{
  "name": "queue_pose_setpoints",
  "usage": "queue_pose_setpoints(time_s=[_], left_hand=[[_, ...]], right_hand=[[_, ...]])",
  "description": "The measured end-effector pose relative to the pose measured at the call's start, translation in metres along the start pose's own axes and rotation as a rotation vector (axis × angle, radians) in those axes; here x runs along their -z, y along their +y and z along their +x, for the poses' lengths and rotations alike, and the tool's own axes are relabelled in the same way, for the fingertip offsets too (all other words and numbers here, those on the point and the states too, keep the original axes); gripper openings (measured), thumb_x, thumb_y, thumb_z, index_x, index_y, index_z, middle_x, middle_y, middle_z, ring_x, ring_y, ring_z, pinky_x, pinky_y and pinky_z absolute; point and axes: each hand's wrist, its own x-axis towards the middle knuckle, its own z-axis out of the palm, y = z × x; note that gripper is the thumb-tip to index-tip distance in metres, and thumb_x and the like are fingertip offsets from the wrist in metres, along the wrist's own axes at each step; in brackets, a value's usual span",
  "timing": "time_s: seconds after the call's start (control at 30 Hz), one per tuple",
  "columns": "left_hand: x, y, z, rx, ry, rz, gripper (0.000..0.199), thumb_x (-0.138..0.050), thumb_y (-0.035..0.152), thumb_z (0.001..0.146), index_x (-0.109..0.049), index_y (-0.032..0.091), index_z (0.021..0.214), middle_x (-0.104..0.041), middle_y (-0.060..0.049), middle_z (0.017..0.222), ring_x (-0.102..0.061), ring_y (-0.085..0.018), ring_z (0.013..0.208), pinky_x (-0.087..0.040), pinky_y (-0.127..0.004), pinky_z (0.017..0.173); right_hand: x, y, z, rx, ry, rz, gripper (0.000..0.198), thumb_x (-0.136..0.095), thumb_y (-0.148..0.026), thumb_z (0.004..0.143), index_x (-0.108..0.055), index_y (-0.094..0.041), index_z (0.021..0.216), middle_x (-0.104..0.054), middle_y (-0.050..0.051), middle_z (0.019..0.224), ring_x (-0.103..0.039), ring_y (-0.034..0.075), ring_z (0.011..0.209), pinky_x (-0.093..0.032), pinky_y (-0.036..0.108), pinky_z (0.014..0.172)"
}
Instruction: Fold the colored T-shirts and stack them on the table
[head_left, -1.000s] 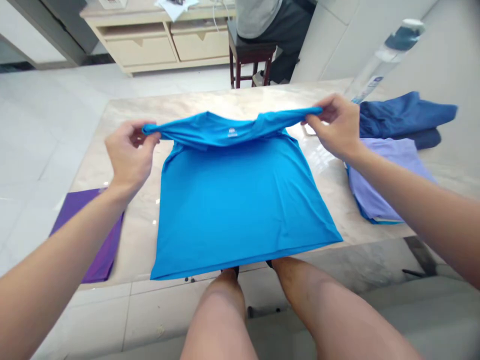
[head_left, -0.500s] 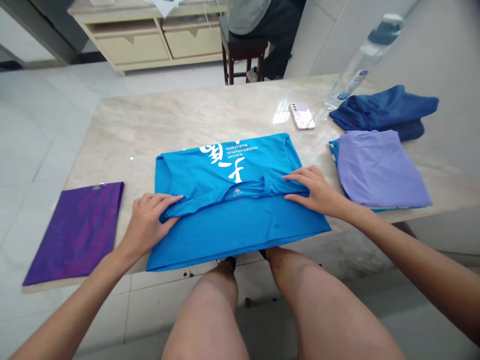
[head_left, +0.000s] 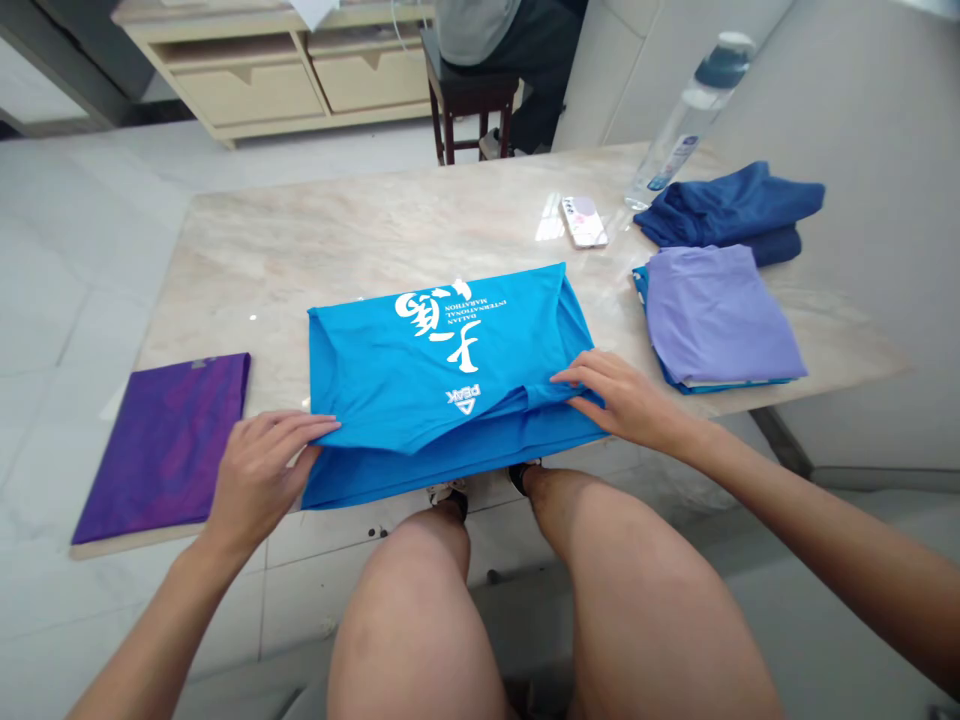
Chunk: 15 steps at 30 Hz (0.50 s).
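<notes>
A bright blue T-shirt (head_left: 382,370) with white lettering lies partly folded at the table's near edge, its print upside down to me. My left hand (head_left: 266,460) pinches the shirt's left side near the folded-over layer. At the right, my right hand (head_left: 619,395) grips the same upper layer beside the neckline, thumb underneath. Between the hands the upper layer's edge sags, with the lower layer showing beneath it and hanging slightly over the table edge.
On the marble-look table (head_left: 300,235) a folded purple garment (head_left: 165,445) lies at left. At right are folded lavender cloth (head_left: 720,315), dark blue clothing (head_left: 735,210), a clear bottle (head_left: 682,130) and a phone (head_left: 583,221). Beyond, a person (head_left: 517,60) sits on a stool (head_left: 469,95).
Both hands have drawn the shirt's upper layer toward me. The neckline has come nearer the table edge, the PEAK logo now shows, and less of the lower layer is visible.
</notes>
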Motion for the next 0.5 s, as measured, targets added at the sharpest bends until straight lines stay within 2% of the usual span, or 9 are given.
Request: queue_pose_setpoints(time_s=[0.13, 0.23, 0.33, 0.5], left_hand=[[-0.017, 0.001, -0.019, -0.033, -0.081, -0.002, 0.03, -0.061, 0.035, 0.108, -0.074, 0.029, 0.134, -0.083, -0.009, 0.116, -0.076, -0.031, 0.103, -0.054, -0.045, 0.089], [-0.022, -0.001, -0.019, -0.081, -0.078, -0.014, 0.024, -0.059, 0.031, 0.109, -0.078, 0.029, 0.124, -0.084, -0.007, 0.112, -0.076, -0.028, 0.1, -0.053, -0.042, 0.089], [-0.014, -0.001, -0.016, -0.092, -0.047, -0.035, 0.022, -0.059, 0.028, 0.109, -0.081, 0.031, 0.112, -0.085, -0.005, 0.106, -0.076, -0.026, 0.095, -0.053, -0.041, 0.088], [0.002, 0.002, -0.022, -0.008, 0.023, -0.008, 0.021, -0.061, 0.028, 0.108, -0.081, 0.035, 0.11, -0.086, -0.002, 0.105, -0.076, -0.028, 0.096, -0.049, -0.042, 0.083]], right_hand=[[-0.011, 0.004, -0.015, -0.031, -0.051, -0.065, 0.02, -0.065, -0.034, 0.108, -0.074, -0.025, 0.124, -0.073, 0.013, 0.118, -0.067, 0.031, 0.106, -0.055, 0.048, 0.095], [-0.016, 0.006, -0.011, -0.005, -0.053, -0.049, 0.022, -0.064, -0.035, 0.109, -0.074, -0.026, 0.126, -0.075, 0.012, 0.12, -0.068, 0.03, 0.107, -0.055, 0.047, 0.095], [-0.016, 0.0, -0.009, 0.052, -0.02, -0.03, 0.02, -0.06, -0.031, 0.111, -0.077, -0.027, 0.121, -0.077, 0.009, 0.108, -0.068, 0.027, 0.099, -0.054, 0.043, 0.089], [-0.014, -0.012, -0.029, 0.061, 0.088, -0.067, 0.018, -0.062, -0.025, 0.11, -0.079, -0.028, 0.104, -0.077, 0.007, 0.099, -0.066, 0.023, 0.088, -0.051, 0.04, 0.08]])
